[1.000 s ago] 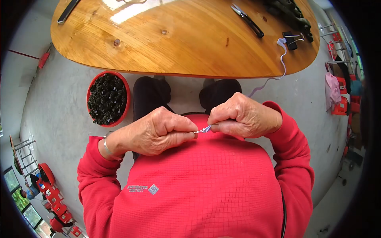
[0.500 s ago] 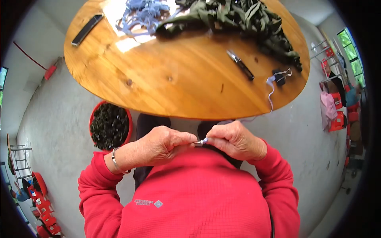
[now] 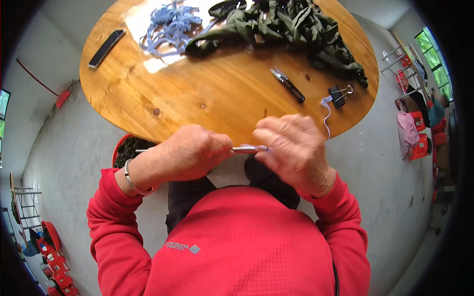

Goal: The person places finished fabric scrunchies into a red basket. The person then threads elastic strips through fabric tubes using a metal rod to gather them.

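Note:
My left hand (image 3: 195,153) is closed round a slim metal rod-like tool (image 3: 238,149). One end of the tool sticks out behind the wrist, and its tip points right. At that tip lies the end of a lilac ribbon (image 3: 257,147). My right hand (image 3: 298,153) is curled around the ribbon end, thumb below and fingers above; its inner fingers are partly hidden. The ribbon's other end leads up to a black binder clip (image 3: 337,96) on the table. Both hands are at the table's near edge, above my lap.
The wooden table (image 3: 182,91) holds black-handled thread snips (image 3: 288,85), a phone (image 3: 106,48), a heap of blue ribbon (image 3: 175,22) and dark green cloth (image 3: 296,29). Beneath its left edge stands a red tub (image 3: 116,148) of dark scraps. Red containers (image 3: 59,271) stand at far left.
Both hands have risen from my lap toward the table edge. More of the metal tool shows now, and my right hand's fingers have lifted away from the thumb.

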`<state>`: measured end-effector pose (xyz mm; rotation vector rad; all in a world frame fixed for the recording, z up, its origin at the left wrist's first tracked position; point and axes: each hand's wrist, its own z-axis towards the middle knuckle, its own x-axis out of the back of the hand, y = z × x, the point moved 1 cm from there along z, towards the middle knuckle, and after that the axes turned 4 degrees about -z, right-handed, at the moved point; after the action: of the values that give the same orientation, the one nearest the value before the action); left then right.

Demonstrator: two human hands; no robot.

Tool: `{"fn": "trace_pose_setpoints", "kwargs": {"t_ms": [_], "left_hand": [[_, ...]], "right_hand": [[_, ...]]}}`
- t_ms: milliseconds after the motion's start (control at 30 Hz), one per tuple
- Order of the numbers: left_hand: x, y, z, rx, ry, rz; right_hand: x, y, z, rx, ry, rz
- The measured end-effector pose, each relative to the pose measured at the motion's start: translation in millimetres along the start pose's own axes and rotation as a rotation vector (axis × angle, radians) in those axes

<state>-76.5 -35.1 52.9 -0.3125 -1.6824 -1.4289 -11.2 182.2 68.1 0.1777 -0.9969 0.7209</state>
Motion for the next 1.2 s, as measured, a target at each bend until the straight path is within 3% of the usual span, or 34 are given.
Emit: {"fn": "trace_pose_setpoints", "kwargs": {"t_ms": [100, 200, 300, 367, 433, 500, 567, 633, 667, 700, 767, 900, 933, 1033, 1067, 1133, 1167, 1200], "left_hand": [[7, 14, 21, -0.068, -0.061, 0.169], [18, 25, 38, -0.025, -0.233, 0.307], [56, 24, 52, -0.330, 0.275, 0.293], [95, -1, 66, -0.283, 0.554, 0.154], [122, -33, 83, 0.000, 0.694, 0.137], [119, -67, 105, 0.200, 0.603, 0.081], [101, -116, 122, 0.252, 0.558, 0.459], [95, -145, 133, 0.367, 0.366, 0.587], [89, -147, 131, 0.313, 0.534, 0.421], [89, -148, 129, 0.121, 0.682, 0.307], [101, -110, 120, 0.139, 0.739, -0.203], [126, -63, 86, -0.241, 0.715, -1.159], [133, -68, 76, -0.509, 0.717, -0.771], [130, -53, 54, -0.741, 0.668, -0.621], [130, -44, 42, -0.626, 0.535, -1.007], [117, -46, 22, -0.390, 0.291, -1.335], [107, -50, 12, -0.294, 0.203, -1.287], [99, -49, -1, -0.033, 0.246, -1.098]], "right_hand": [[-13, 3, -5, 0.011, -0.254, 0.097], [-19, 17, -11, -0.023, -0.233, 0.299], [-14, 31, -19, -0.305, -0.244, 0.644], [-9, 36, -26, -0.604, -0.155, 0.905], [-9, 48, -34, -0.798, -0.039, 1.053], [-10, 56, -34, -0.811, 0.023, 1.192], [-12, 61, -30, -0.819, 0.043, 1.273], [-19, 68, -20, -0.762, 0.014, 1.282], [-24, 70, -11, -0.744, 0.022, 1.266], [-29, 74, -4, -0.731, 0.031, 1.252], [-37, 89, 7, -0.780, -0.027, 1.199], [-65, 120, 30, -0.850, 0.097, 1.188], [-70, 125, 34, -0.860, 0.151, 1.203], [-74, 136, 35, -0.883, 0.225, 1.148], [-73, 137, 36, -0.892, 0.253, 1.136], [-75, 147, 33, -0.906, 0.329, 1.135], [-78, 152, 32, -0.918, 0.365, 1.135], [-73, 151, 33, -0.947, 0.362, 1.152]]}}
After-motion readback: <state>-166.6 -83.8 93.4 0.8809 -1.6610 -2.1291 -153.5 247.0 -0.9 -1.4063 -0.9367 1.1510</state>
